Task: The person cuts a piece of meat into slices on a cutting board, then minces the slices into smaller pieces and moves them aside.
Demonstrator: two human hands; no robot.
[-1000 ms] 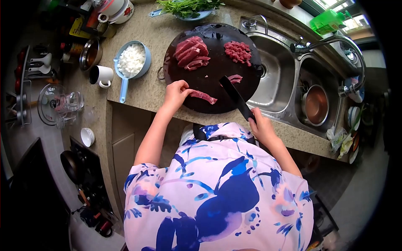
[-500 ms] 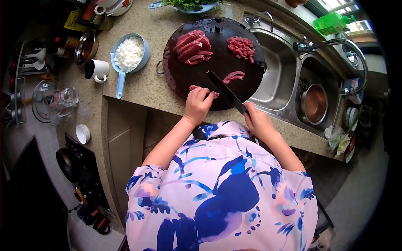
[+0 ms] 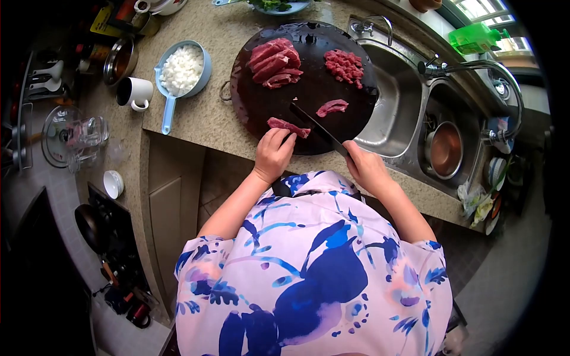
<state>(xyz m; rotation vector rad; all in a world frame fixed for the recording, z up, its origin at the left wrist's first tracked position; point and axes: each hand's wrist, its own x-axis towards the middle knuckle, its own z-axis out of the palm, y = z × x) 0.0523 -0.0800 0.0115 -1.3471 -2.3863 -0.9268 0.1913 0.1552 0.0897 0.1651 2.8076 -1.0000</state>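
Observation:
A round dark cutting board [image 3: 309,89] lies on the stone counter. On it are a pile of raw meat slices [image 3: 274,62], a heap of diced meat [image 3: 344,65], one loose piece [image 3: 331,107] and a strip of meat [image 3: 288,126] near the front edge. My left hand [image 3: 273,155] presses its fingertips on that strip. My right hand [image 3: 363,168] grips a black knife [image 3: 316,129], whose blade lies against the strip's right end.
Left of the board stand a blue scoop of chopped onion [image 3: 183,70] and a white mug [image 3: 133,93]. A double steel sink [image 3: 404,113] with a pan [image 3: 446,149] and faucet [image 3: 475,68] is on the right. A stove with a black pan [image 3: 89,225] sits lower left.
My left hand slid the meat strip right along the board's front edge, then drew back so the strip shows. The knife swung left until its blade met the strip.

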